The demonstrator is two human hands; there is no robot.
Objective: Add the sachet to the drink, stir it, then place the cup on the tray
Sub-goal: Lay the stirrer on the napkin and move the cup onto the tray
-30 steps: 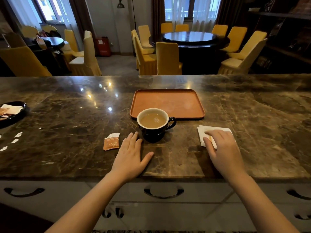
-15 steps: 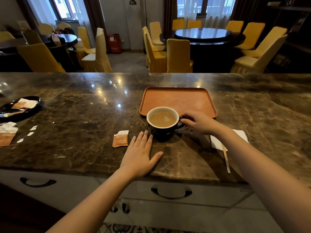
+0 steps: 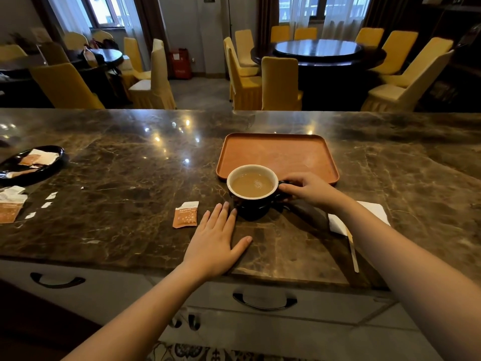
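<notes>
A dark cup (image 3: 256,204) with a white inside holds a milky brown drink and stands on the marble counter just in front of the orange tray (image 3: 278,149). My right hand (image 3: 309,190) is closed on the cup's handle at its right side. My left hand (image 3: 216,241) lies flat on the counter, fingers apart, just left of and in front of the cup. An orange sachet (image 3: 185,214) with its top torn lies left of that hand. A wooden stirrer (image 3: 352,250) rests partly on a white napkin (image 3: 372,211) under my right forearm.
A black dish (image 3: 52,165) with sachets sits at the far left, with more sachets (image 3: 10,207) and paper scraps (image 3: 48,200) in front of it. Drawers with handles (image 3: 264,300) run below the counter's near edge. Yellow chairs and round tables stand beyond.
My right hand left the napkin and stirrer, moved left to the cup and closed on its handle. The left hand stayed flat on the counter. The camera view shifted slightly left.
</notes>
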